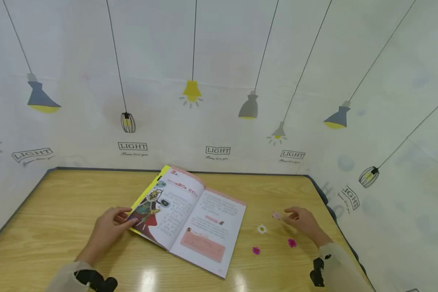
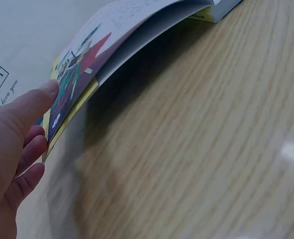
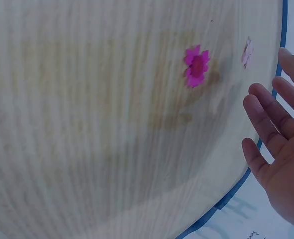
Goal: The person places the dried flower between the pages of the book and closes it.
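Note:
An illustrated book [image 1: 190,219] lies spread on the wooden table, pages up. My left hand [image 1: 109,229] pinches its left edge, thumb on the picture page and fingers beneath the cover; in the left wrist view that side of the book [image 2: 92,64] curves up off the wood. Over the table's right part is my right hand [image 1: 303,221], holding nothing, its fingers loosely bent in the right wrist view. Close to its fingertips lies a pale pink flower [image 1: 275,215]. Near it are a white daisy-like flower [image 1: 261,229] and two magenta flowers, one [image 1: 292,243] below the hand and another [image 1: 256,250] nearer the book.
The wooden table [image 1: 76,194] has a dark edge strip along the back and sides. Behind it stands a white wall covering [image 1: 160,52] printed with hanging lamps and the word LIGHT. Dark wrist devices [image 1: 316,272] sit on both sleeves.

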